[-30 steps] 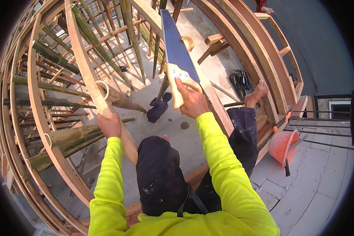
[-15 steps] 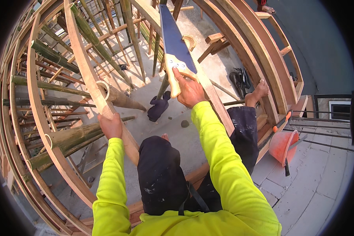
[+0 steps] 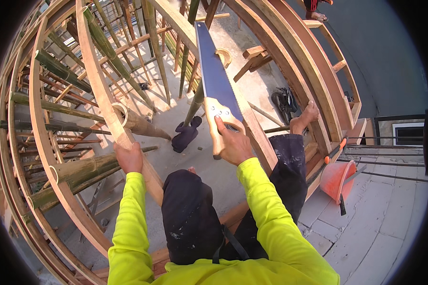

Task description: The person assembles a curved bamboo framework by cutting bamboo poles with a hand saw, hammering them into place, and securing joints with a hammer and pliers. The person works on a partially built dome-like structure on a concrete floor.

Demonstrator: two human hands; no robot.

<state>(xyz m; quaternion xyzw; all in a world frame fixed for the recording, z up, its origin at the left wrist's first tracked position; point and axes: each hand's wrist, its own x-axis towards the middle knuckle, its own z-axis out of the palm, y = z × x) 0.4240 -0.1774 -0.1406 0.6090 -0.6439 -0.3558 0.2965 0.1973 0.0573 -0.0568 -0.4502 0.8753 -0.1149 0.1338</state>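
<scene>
A hand saw [image 3: 217, 73] with a blue blade and pale wooden handle is in my right hand [image 3: 236, 146]. My fingers wrap round the handle, with the index finger laid along its side. The blade points away from me and overlaps a long wooden beam [image 3: 257, 135] on the right; whether its teeth touch the wood I cannot tell. On the left, my left hand [image 3: 129, 157] is closed round another wooden beam [image 3: 110, 116]. The top of an upright bamboo pole [image 3: 140, 122] meets that beam just beyond the hand.
Bamboo poles and curved beams [image 3: 45, 128] fill the left side. Far below, dark cloth [image 3: 186, 135] lies on the concrete floor. An orange bucket [image 3: 336, 179] stands at right near dark metal rods [image 3: 390, 163]. My bare foot [image 3: 305, 118] rests against the framework. Another person's foot [image 3: 316, 16] shows at top right.
My right hand has drawn the saw back toward me and down. My left hand keeps its hold on the beam. The whole view has shifted slightly.
</scene>
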